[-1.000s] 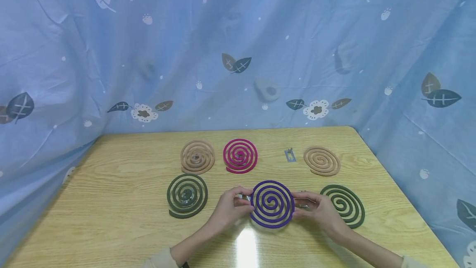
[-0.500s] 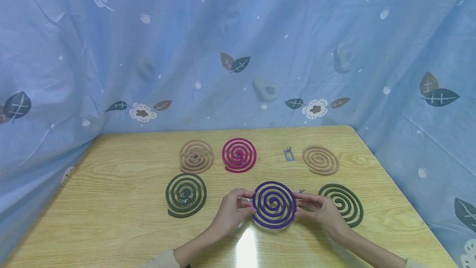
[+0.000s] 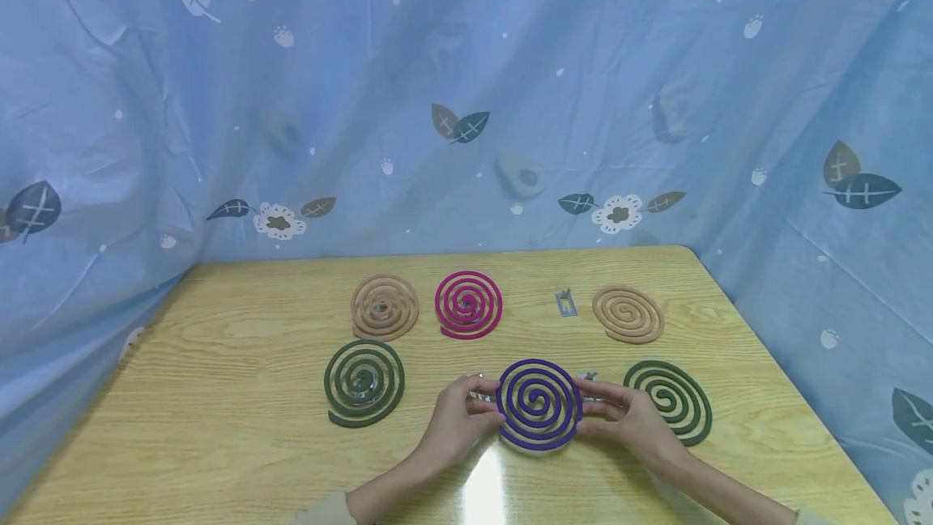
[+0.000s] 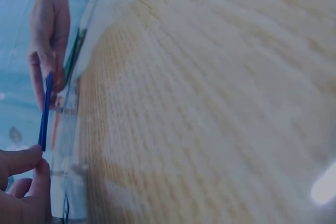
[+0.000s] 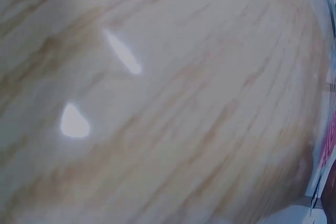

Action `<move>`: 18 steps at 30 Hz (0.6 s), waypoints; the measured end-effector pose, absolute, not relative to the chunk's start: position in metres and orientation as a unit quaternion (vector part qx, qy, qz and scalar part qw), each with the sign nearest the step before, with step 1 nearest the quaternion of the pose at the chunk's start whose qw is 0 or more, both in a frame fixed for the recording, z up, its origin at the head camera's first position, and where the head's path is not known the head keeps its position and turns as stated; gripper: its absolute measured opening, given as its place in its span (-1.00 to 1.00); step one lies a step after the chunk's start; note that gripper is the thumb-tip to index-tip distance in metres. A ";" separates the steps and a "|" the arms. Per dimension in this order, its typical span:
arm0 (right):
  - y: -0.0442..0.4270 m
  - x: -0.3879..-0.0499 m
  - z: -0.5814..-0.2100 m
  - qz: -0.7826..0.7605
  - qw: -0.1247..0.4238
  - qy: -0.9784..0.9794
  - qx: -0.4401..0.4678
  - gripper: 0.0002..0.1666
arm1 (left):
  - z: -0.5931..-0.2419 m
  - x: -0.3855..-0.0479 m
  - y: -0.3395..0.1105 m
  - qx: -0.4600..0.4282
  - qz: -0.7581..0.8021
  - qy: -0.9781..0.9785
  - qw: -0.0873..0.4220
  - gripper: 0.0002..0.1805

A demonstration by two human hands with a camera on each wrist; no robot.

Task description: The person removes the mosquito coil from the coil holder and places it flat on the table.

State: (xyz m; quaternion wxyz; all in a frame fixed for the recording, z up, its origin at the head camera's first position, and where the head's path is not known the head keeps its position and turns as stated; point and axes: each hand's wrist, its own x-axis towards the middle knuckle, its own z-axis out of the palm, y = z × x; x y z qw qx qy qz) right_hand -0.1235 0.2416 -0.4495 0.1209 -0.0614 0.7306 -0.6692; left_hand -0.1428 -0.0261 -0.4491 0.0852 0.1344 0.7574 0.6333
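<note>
In the head view, a purple mosquito coil (image 3: 538, 402) is held upright, facing me, above the near middle of the table. My left hand (image 3: 457, 421) pinches its left edge between thumb and fingers. The opposite edge is gripped by the fingertips of my right hand (image 3: 636, 425). Edge-on in the left wrist view, the coil (image 4: 45, 114) spans the gap between both hands. Small metal stands show behind the hands, one metal stand (image 3: 587, 377) near my right fingers, partly hidden. The right wrist view shows mostly tabletop.
A green coil (image 3: 364, 380), a tan coil (image 3: 382, 310) and a magenta coil (image 3: 467, 303) sit over metal stands. On the right lie another tan coil (image 3: 627, 313) and another green coil (image 3: 664, 398). A bare metal stand (image 3: 566, 303) is at the back. A blue curtain (image 3: 350, 104) surrounds the table.
Both hands have shifted the purple coil slightly to the right and nearer to me. More of the metal stands behind it now shows. The other coils stay where they were.
</note>
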 end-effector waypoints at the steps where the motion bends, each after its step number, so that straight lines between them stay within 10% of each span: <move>1: 0.241 -0.124 -0.450 -0.667 0.117 0.734 -0.057 -0.19 | -0.450 -0.142 -0.026 0.136 0.635 0.756 0.083 -0.58; 18: 0.242 -0.124 -0.453 -0.646 0.125 0.750 -0.069 -0.15 | -0.450 -0.141 -0.025 0.141 0.609 0.778 0.067 -0.60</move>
